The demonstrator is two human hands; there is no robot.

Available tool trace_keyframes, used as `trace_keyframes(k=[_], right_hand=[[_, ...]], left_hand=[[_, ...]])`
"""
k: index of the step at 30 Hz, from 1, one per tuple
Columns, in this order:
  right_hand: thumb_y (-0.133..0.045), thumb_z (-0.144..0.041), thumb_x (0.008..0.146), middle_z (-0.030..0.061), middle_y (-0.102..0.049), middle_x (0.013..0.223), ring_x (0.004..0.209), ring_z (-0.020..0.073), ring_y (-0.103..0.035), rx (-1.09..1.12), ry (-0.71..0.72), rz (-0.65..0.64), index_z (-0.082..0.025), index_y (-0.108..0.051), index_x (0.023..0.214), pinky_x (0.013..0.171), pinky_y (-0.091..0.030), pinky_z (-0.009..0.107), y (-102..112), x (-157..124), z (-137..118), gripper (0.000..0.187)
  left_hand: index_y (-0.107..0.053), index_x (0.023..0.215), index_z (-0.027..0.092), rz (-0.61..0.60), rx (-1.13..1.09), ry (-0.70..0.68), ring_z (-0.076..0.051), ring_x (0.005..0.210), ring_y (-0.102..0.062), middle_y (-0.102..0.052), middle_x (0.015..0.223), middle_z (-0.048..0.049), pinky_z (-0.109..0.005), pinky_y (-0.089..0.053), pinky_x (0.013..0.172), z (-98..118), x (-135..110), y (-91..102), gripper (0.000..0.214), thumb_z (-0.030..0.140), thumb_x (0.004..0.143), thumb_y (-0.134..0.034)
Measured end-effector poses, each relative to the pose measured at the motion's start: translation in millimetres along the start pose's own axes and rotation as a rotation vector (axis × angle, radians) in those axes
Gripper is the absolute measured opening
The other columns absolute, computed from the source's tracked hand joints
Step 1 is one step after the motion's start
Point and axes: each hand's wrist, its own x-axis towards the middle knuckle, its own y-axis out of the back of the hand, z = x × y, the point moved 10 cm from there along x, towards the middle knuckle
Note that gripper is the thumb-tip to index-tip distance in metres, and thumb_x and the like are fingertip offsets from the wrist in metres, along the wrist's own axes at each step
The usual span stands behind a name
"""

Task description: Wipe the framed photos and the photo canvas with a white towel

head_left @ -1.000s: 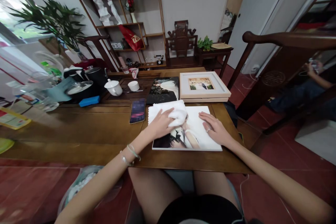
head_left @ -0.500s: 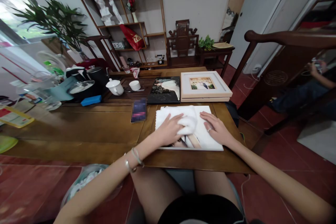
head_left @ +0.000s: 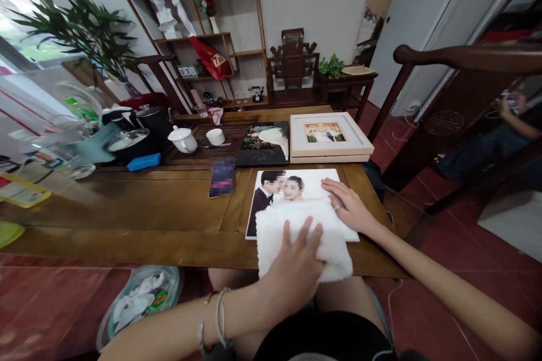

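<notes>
A white cloth (head_left: 271, 231) lies over the lower part of a photo panel (head_left: 259, 203) and reaches past the table's front edge. My left hand (head_left: 294, 265) presses on this cloth and holds it, fingers spread over its top and thumb hidden. The panel lies flat; two people's heads and a dark suit show above the cloth. On the panel's white right side rests my right hand (head_left: 349, 206), fingers stretched out, touching the surface. It holds nothing and wears a ring.
Behind the panel are a dark photo panel (head_left: 265, 144) and stacked light frames (head_left: 330, 149). Left of it lies a phone-like dark object (head_left: 222, 176). Farther left stand a white lidded cup (head_left: 183, 139), a blue block (head_left: 144, 162) and kettles. A bin (head_left: 139, 299) stands below the table.
My left hand has drawn the cloth down toward my body, from the panel's upper part to its lower edge. The pictured heads are uncovered. My right hand has stayed in place.
</notes>
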Motion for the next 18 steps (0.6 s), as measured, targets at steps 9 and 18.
trace_keyframes(k=[9,18], right_hand=[[-0.041,-0.022,0.090,0.0109,-0.061,0.126,0.126,0.0265,-0.049,-0.009,0.016,-0.007,-0.023,-0.060,0.120,0.104,-0.039,0.052,-0.7,-0.1,-0.3,0.036],[-0.043,-0.024,0.090,0.0092,-0.058,0.132,0.127,0.0272,-0.047,0.012,-0.022,-0.040,-0.026,-0.058,0.124,0.104,-0.038,0.052,-2.2,-1.5,2.7,0.037]], left_hand=[[-0.062,0.118,0.015,0.040,-0.013,0.177,-0.035,0.137,-0.032,-0.043,0.145,-0.0165,-0.062,-0.035,0.103,-86.1,60.3,21.5,0.034,0.025,0.086,-0.055],[-0.069,0.107,0.012,0.087,0.156,0.197,-0.047,0.131,-0.037,-0.043,0.143,-0.0220,-0.066,-0.037,0.098,-27.1,45.6,12.6,0.029,0.025,0.086,-0.054]])
